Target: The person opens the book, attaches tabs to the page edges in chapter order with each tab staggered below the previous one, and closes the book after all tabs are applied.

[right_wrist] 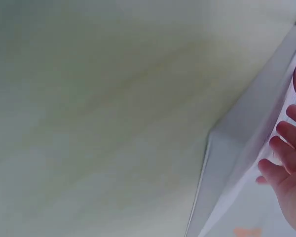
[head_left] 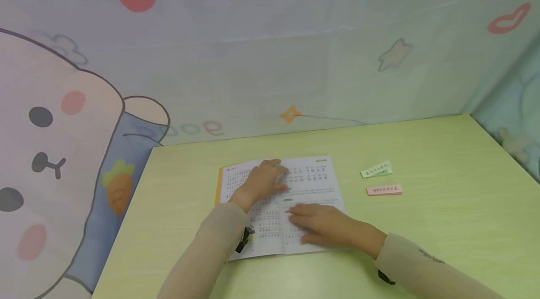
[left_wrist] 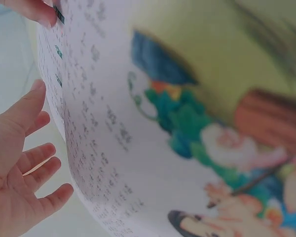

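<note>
An open book (head_left: pixel 267 238) with printed Chinese text lies on the table. My left hand (head_left: pixel 263 181) rests over its upper middle, near the fold, fingers extended. Lower down, my right hand (head_left: pixel 322 224) lies on the right-hand page with straight fingers pointing left. In the left wrist view, a page with a coloured picture (left_wrist: pixel 187 118) curves up close to the camera, and my left hand (left_wrist: pixel 27 168) shows spread fingers beside it. The right wrist view catches my right hand (right_wrist: pixel 288 148) along the book's page edges (right_wrist: pixel 246 153).
Right of the book, a green paper slip (head_left: pixel 375 171) lies above a pink paper slip (head_left: pixel 385 190), both with handwriting. The light green table (head_left: pixel 443 233) meets a printed cloth backdrop (head_left: pixel 270 78) behind. A large cartoon bear figure (head_left: pixel 55 158) stands at the left.
</note>
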The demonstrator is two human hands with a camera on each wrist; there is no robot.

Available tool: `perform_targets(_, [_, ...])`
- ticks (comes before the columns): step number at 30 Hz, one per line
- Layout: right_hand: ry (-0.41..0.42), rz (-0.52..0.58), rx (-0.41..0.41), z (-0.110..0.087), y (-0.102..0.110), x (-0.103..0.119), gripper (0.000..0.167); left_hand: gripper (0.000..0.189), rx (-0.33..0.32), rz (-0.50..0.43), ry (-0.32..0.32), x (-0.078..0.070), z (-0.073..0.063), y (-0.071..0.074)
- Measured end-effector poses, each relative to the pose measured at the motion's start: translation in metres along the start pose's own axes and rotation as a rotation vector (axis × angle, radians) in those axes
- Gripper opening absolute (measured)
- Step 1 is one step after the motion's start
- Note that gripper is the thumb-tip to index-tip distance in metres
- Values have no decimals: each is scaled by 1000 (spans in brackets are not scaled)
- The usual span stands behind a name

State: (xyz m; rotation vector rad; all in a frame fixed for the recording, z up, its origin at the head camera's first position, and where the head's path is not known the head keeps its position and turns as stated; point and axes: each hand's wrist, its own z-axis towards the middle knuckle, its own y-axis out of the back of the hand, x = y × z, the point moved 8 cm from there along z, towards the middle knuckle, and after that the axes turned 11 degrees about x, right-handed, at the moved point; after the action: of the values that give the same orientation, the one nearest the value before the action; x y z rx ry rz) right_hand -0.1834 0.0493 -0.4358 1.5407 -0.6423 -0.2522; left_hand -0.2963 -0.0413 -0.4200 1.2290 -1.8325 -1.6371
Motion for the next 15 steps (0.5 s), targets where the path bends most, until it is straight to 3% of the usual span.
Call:
perform_targets(4, [4, 13, -17, -10, 7, -10, 52, 48, 25, -76, -27, -3, 1, -2])
perform_targets(8, [27, -11, -89, -23, 19, -20, 47, 48, 69, -146, -76, -12, 0, -4])
perform_targets(12, [30, -68, -168, -36, 32, -35, 46, 48, 116, -161, -129, -22, 0, -8])
perform_targets(15, [-11, -97, -190, -45, 40, -51, 45, 49, 153, -151, -157, -29, 0, -14])
